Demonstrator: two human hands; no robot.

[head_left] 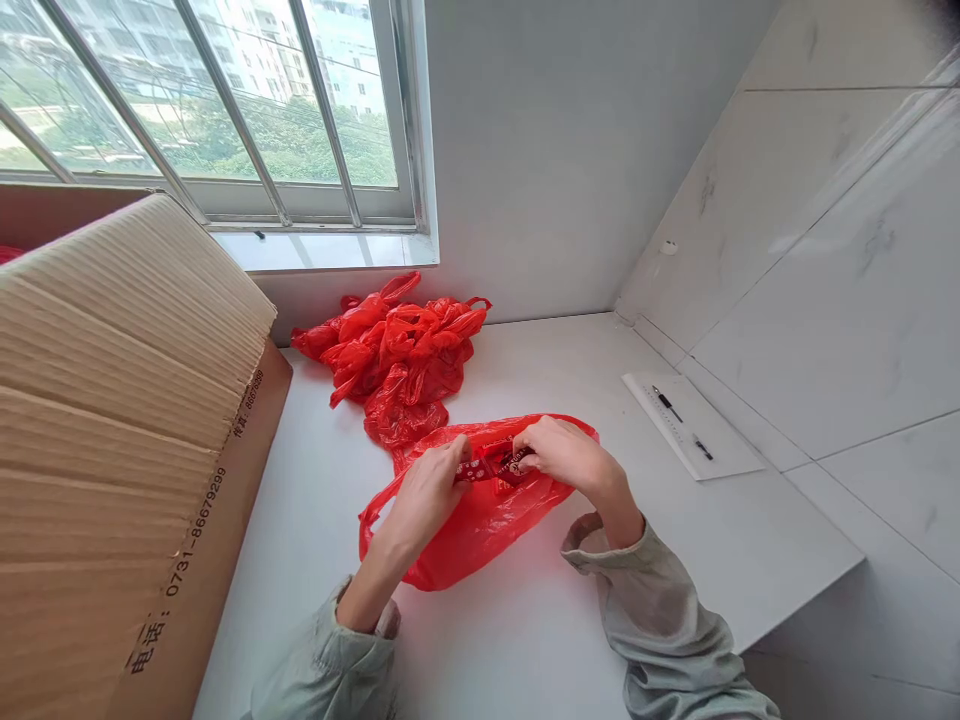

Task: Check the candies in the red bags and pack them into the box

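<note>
A red plastic bag (pixel 480 540) lies spread with its mouth open on the white table. Both of my hands reach into that mouth. My left hand (pixel 429 492), fingers bent and closed, pinches a small dark-red packet with a white pattern (pixel 474 469). Opposite it, my right hand (pixel 566 455) curls its fingers on another dark-red packet with pale printing (pixel 513 463). The two packets lie close together, and I cannot tell whether they are joined. Bright red packaging shows just beneath them. My fingertips are partly hidden by the packets and my own hands.
Behind the bag, against the wall, sits a heap of crumpled red plastic bags (pixel 405 345). A large cardboard box (pixel 112 400) with its flap folded out takes up the left. On the right, two pens lie on a white sheet (pixel 701 450). The white table (pixel 780 550) ends at the right.
</note>
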